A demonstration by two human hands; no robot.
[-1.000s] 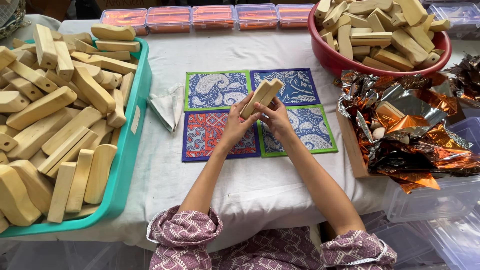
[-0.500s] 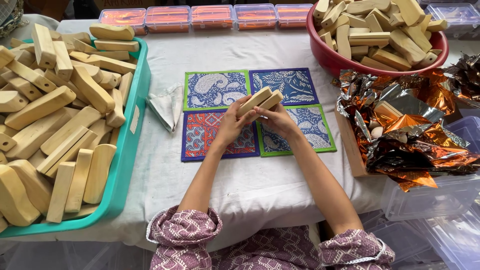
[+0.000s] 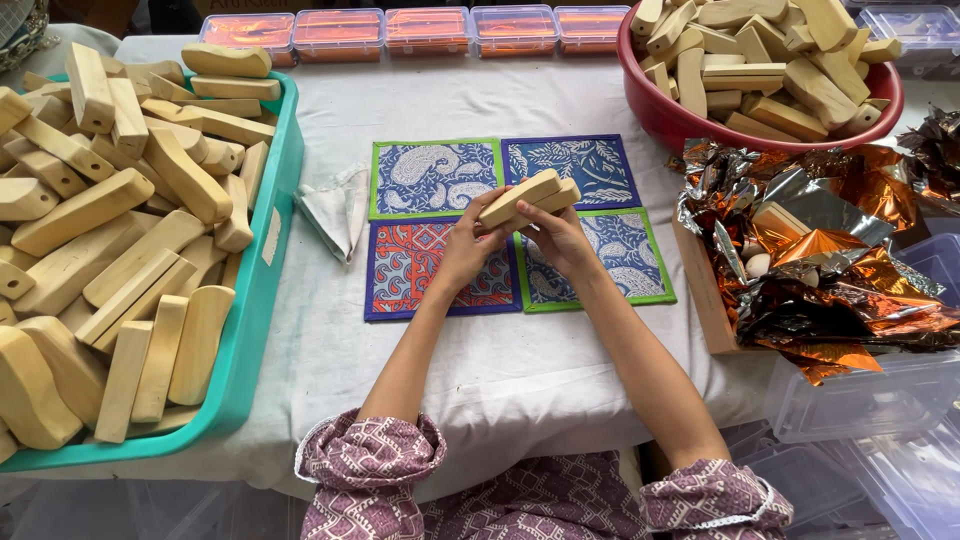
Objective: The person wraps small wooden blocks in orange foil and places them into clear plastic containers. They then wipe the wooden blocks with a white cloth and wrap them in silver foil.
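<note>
Two wooden blocks (image 3: 528,198), pale and stacked flat against each other, are held just above the middle of the desk (image 3: 500,370). The left hand (image 3: 468,245) pinches their near end with curled fingers; the right hand (image 3: 556,238) grips them from below at the other end. Under the hands lie four patterned cloth mats (image 3: 430,178) set in a square: two blue, one red, one blue with a green border. At nine o'clock a teal tray (image 3: 262,300) is heaped with dozens of wooden blocks. At one o'clock a red bowl (image 3: 670,115) holds many more. At three o'clock lies crumpled orange and silver foil (image 3: 830,260). Five orange-lidded boxes (image 3: 430,28) line twelve o'clock. A white cloth covers the desk.
</note>
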